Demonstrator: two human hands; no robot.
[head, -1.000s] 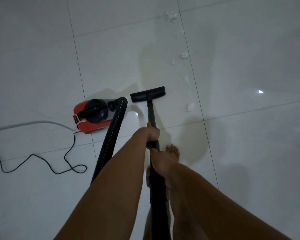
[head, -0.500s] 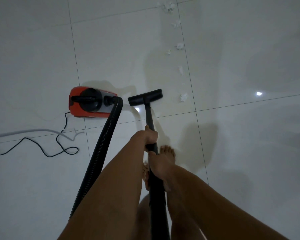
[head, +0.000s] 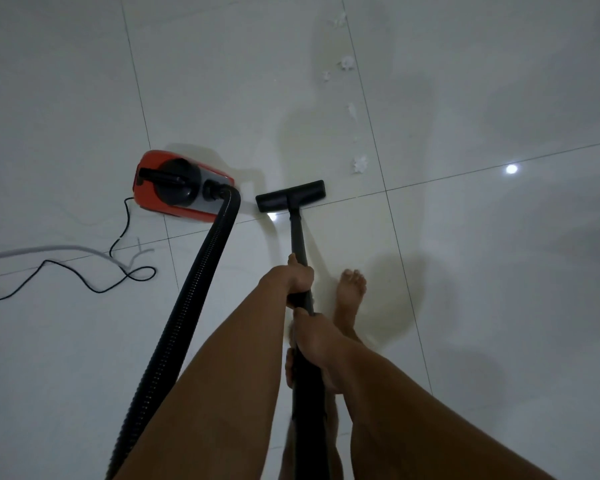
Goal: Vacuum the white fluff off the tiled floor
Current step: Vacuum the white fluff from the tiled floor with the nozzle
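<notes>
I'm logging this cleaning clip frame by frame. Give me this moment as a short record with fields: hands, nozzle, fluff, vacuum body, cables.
left hand: gripping the black wand, farther down it
right hand: gripping the wand nearer the body
floor nozzle: flat on the tiled floor, on a grout line
white fluff: nearest clump just beyond the nozzle's right end, not touched; more trail away beyond it
red canister vacuum: left of nozzle, ribbed hose attached
black cord: looped on floor at left

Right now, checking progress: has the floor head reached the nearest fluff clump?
No, the floor head sits short and left of the nearest fluff clump, with bare tile between them.
</notes>
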